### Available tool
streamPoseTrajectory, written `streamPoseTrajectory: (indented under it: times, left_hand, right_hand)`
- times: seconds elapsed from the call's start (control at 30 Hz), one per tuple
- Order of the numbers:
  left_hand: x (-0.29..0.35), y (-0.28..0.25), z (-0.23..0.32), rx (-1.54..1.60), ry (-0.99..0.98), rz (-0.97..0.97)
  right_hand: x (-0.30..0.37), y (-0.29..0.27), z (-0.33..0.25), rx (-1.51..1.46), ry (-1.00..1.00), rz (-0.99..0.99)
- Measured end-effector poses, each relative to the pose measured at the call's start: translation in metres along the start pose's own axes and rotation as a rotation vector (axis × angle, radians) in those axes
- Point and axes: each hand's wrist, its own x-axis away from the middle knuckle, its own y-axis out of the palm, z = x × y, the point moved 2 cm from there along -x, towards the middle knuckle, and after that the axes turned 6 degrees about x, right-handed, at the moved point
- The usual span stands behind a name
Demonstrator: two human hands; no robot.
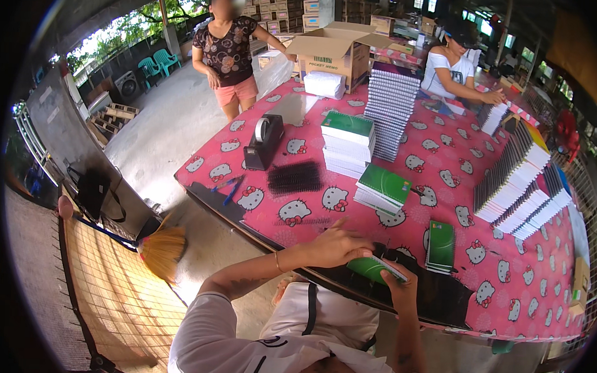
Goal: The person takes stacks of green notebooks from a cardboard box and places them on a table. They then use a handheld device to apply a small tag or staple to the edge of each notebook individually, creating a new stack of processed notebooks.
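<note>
Evidently I'm working an edge of the green notebook (pixel 366 269) above the table (pixel 412 238)'s near rim, right hand (pixel 402 281) pinching its end, left hand (pixel 339 246) curled over it, grip unclear, so the next move seemingly wants steadiness.

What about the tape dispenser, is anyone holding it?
No, the tape dispenser stands untouched on the pink tablecloth, away from the left hand and right hand.

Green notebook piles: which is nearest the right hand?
The thinnest pile, just right of the right hand; the thicker pile and tallest pile stand farther off.
</note>
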Motion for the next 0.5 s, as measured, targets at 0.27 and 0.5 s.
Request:
streamPoseTrajectory:
  times: [0.27, 0.5]
  left_hand:
    - [0.000, 0.008, -0.008, 0.097, 0.013, 0.016]
    - [-0.006, -0.001, 0.001, -0.174, -0.109, -0.113]
  right_hand:
    - [-0.001, -0.001, 0.002, -0.008, 0.009, -0.033]
    - [0.000, 0.000, 0.000, -0.054, 0.046, -0.006]
